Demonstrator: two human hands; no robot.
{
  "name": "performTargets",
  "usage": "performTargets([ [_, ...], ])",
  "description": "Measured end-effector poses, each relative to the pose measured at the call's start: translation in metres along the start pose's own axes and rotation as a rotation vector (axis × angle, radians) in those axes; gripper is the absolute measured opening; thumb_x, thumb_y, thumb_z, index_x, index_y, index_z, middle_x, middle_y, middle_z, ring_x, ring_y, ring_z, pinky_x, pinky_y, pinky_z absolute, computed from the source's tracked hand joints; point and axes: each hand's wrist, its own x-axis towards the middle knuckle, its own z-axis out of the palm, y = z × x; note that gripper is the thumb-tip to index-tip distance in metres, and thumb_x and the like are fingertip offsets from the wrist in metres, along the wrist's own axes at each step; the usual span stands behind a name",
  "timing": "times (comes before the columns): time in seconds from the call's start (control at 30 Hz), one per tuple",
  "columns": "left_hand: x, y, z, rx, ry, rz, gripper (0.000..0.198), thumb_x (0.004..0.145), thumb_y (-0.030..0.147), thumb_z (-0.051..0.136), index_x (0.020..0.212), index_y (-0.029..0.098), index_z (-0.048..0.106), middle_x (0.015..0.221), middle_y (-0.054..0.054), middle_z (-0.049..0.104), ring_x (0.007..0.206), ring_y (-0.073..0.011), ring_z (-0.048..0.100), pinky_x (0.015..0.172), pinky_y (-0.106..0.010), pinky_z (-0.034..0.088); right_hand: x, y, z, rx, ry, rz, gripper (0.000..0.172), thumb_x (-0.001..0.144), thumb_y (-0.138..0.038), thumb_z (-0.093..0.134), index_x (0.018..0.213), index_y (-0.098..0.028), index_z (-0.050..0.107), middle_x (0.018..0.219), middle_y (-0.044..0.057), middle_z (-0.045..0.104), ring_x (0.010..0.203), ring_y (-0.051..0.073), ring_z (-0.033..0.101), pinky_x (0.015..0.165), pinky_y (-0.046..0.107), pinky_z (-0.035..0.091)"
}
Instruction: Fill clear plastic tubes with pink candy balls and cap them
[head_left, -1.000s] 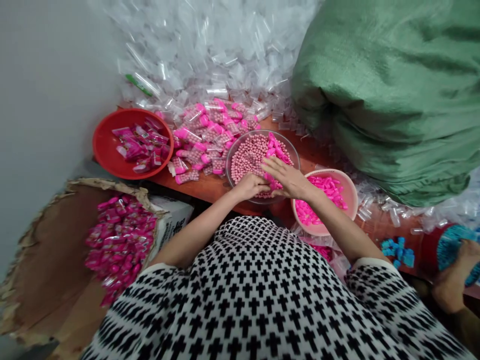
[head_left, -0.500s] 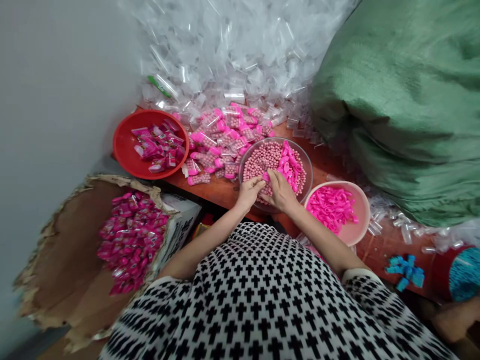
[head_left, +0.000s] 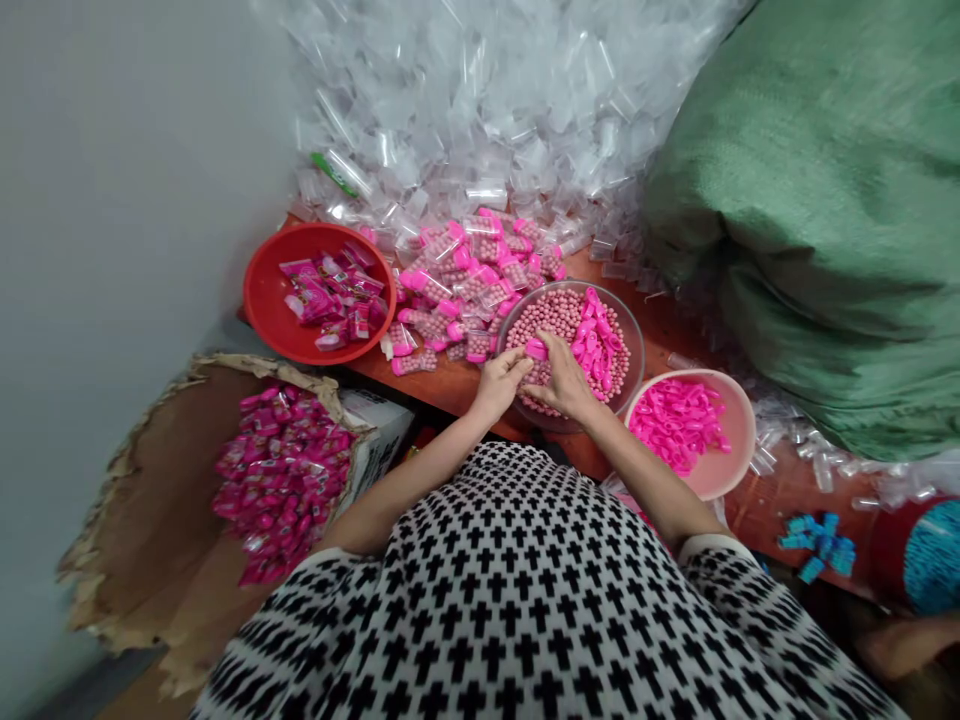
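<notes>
Over a clear bowl (head_left: 637, 375) of pink beads (head_left: 551, 312), my left hand (head_left: 498, 388) and my right hand (head_left: 568, 384) meet on a small pink-capped tube (head_left: 536, 349). The fingers of both hands are closed on it, and they cover most of its body. Beside the hands, bright pink plastic caps (head_left: 596, 345) lie on the beads at the bowl's right side. Just behind and left of the bowl is a heap of clear tubes (head_left: 469, 280) filled with beads and fitted with pink caps.
Pink wrapped packets lie in a red bowl (head_left: 259, 300) and a torn carton (head_left: 142, 520). More caps fill a pale pink bowl (head_left: 739, 440). Clear empty tubes (head_left: 480, 110) pile up behind, beside a green sack (head_left: 817, 220). Blue pieces (head_left: 819, 545) and a person's arm (head_left: 904, 645) are at right.
The whole view has shifted, so things appear farther right. Both hands stay together over the bead bowl, and more of the pink cap shows between the fingers.
</notes>
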Motion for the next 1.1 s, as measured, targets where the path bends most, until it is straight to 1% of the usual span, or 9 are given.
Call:
performTargets([
  [0.13,0.003,0.006,-0.008,0.072,-0.017,0.018,0.025,0.073,0.034,0.07,0.089,0.016,0.072,0.074,0.0,0.067,0.066,-0.0129,0.055,0.061,-0.023,0.044,0.007,-0.005,-0.007,0.025,-0.06,0.034,0.096,0.077,-0.066,0.063,0.148,-0.012,0.027,0.139,0.023,0.044,0.134,0.035,0.04,0.11,0.056,0.036],
  [0.2,0.002,0.008,-0.013,0.055,-0.017,0.018,0.026,0.071,0.035,0.072,0.087,0.015,0.072,0.076,-0.001,0.069,0.068,-0.0137,0.058,0.064,-0.024,0.046,0.01,-0.007,-0.012,0.09,-0.088,0.029,0.094,0.077,-0.068,0.062,0.147,-0.013,0.031,0.139,0.022,0.046,0.133,0.033,0.042,0.109,0.053,0.038],
  [0.33,0.0,0.013,-0.02,-0.053,-0.046,-0.043,0.031,0.064,0.036,0.078,0.085,0.014,0.073,0.08,-0.003,0.071,0.069,-0.0128,0.059,0.065,-0.023,0.047,0.015,-0.012,-0.02,0.203,-0.085,0.079,0.057,0.095,-0.058,0.039,0.137,-0.02,0.052,0.129,0.013,0.06,0.121,0.023,0.056,0.104,0.041,0.046],
  [0.4,-0.002,0.016,-0.021,-0.121,-0.068,-0.11,0.031,0.063,0.036,0.079,0.084,0.014,0.072,0.074,-0.002,0.069,0.063,-0.011,0.057,0.06,-0.022,0.046,0.016,-0.014,-0.023,0.178,-0.063,0.087,0.054,0.098,-0.055,0.033,0.134,-0.021,0.055,0.126,0.012,0.062,0.119,0.022,0.058,0.104,0.04,0.046],
  [0.47,-0.003,0.02,-0.021,-0.183,-0.082,-0.163,0.029,0.062,0.034,0.079,0.081,0.013,0.071,0.069,0.0,0.066,0.058,-0.0092,0.054,0.055,-0.02,0.044,0.015,-0.018,-0.025,0.112,-0.072,0.034,0.063,0.093,-0.061,0.041,0.138,-0.019,0.05,0.131,0.014,0.059,0.123,0.025,0.055,0.106,0.043,0.045],
  [0.53,-0.005,0.024,-0.02,-0.23,-0.08,-0.193,0.026,0.062,0.031,0.08,0.078,0.013,0.069,0.064,0.002,0.061,0.054,-0.0073,0.051,0.05,-0.018,0.04,0.014,-0.023,-0.025,0.022,-0.101,-0.024,0.081,0.083,-0.069,0.052,0.142,-0.014,0.043,0.134,0.019,0.054,0.126,0.03,0.052,0.106,0.048,0.044],
  [0.63,-0.008,0.028,-0.019,-0.292,-0.041,-0.226,0.022,0.062,0.027,0.08,0.072,0.013,0.066,0.06,0.003,0.058,0.051,-0.0061,0.047,0.047,-0.018,0.037,0.013,-0.032,-0.022,-0.104,-0.119,-0.037,0.099,0.073,-0.075,0.059,0.144,-0.008,0.037,0.133,0.024,0.051,0.124,0.037,0.051,0.103,0.056,0.044],
  [0.8,-0.015,0.03,-0.014,-0.365,0.032,-0.205,0.02,0.062,0.024,0.079,0.067,0.013,0.063,0.059,0.003,0.057,0.053,-0.0069,0.048,0.052,-0.019,0.039,0.012,-0.041,-0.01,-0.159,-0.022,0.018,0.086,0.078,-0.068,0.059,0.139,-0.009,0.04,0.126,0.023,0.055,0.117,0.037,0.054,0.101,0.057,0.045],
  [1.1,-0.015,0.023,-0.019,-0.341,0.045,-0.144,0.02,0.069,0.029,0.077,0.073,0.013,0.065,0.061,0.002,0.059,0.054,-0.0077,0.049,0.056,-0.021,0.04,0.009,-0.049,0.023,-0.081,0.18,0.104,0.075,0.081,-0.057,0.059,0.14,-0.016,0.038,0.122,0.018,0.057,0.115,0.034,0.054,0.101,0.053,0.044],
])
